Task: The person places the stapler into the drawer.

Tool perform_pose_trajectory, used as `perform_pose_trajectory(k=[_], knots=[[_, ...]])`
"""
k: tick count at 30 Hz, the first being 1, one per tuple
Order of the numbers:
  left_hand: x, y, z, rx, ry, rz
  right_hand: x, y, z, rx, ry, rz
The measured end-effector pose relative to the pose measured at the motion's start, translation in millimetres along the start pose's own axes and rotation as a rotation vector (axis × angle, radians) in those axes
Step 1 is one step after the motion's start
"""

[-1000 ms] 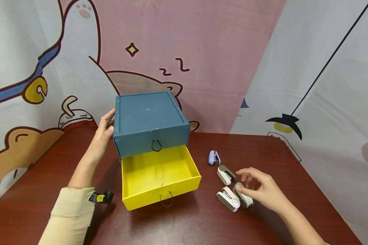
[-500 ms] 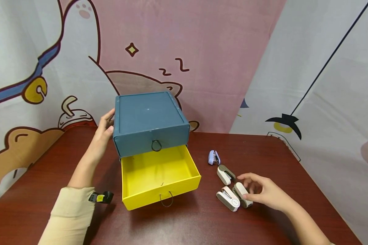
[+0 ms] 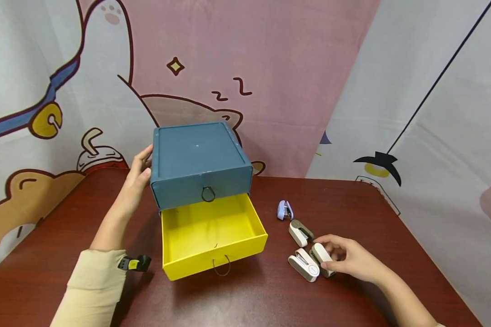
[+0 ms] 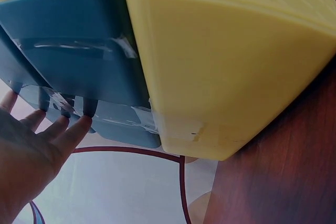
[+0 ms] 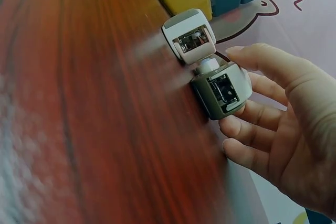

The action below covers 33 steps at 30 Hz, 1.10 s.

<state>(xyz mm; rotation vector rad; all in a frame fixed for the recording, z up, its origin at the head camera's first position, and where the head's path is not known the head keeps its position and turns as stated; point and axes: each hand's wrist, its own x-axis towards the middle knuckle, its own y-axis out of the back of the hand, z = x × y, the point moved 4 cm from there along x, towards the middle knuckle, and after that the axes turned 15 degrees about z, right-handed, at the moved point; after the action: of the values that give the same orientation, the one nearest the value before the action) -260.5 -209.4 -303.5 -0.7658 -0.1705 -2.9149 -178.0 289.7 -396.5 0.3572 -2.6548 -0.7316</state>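
My left hand [image 3: 135, 179] presses its fingertips against the left side of a blue drawer box [image 3: 198, 152], fingers extended in the left wrist view. A yellow drawer [image 3: 217, 259] with a dark loop handle stands pulled out beneath it. On the right, my right hand [image 3: 353, 261] holds a small white-and-olive stapler [image 3: 322, 255] on the table; in the right wrist view the thumb is over its top edge and the fingers curl along its side. A white-and-pink stapler [image 3: 304, 265] lies beside it. Another white-and-olive stapler [image 3: 300, 234] and a lavender stapler [image 3: 284, 210] lie farther back.
The dark red wooden table [image 3: 253, 299] carries everything. A cartoon-printed cloth [image 3: 286, 91] hangs behind it. A black wrist strap device [image 3: 135, 263] sits at the left sleeve cuff. The drawer stands left of the staplers.
My right hand has shifted slightly toward the near stapler, its thumb moving down along it and the fingers closing around it. The left hand and the drawers stay put.
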Motion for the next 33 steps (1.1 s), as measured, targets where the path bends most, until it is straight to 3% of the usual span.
perform_pose_trajectory(k=[9, 17, 33], knots=[[0.6, -0.1, -0.1, -0.005, 0.001, 0.000, 0, 1.0, -4, -0.014, 0.030, 0.048], [0.4, 0.4, -0.1, -0.004, 0.003, 0.005, 4, 4.0, -7, -0.072, -0.004, 0.131], [0.4, 0.3, -0.6, -0.009, 0.002, 0.005, 14, 0.4, -41, -0.065, 0.126, 0.283]])
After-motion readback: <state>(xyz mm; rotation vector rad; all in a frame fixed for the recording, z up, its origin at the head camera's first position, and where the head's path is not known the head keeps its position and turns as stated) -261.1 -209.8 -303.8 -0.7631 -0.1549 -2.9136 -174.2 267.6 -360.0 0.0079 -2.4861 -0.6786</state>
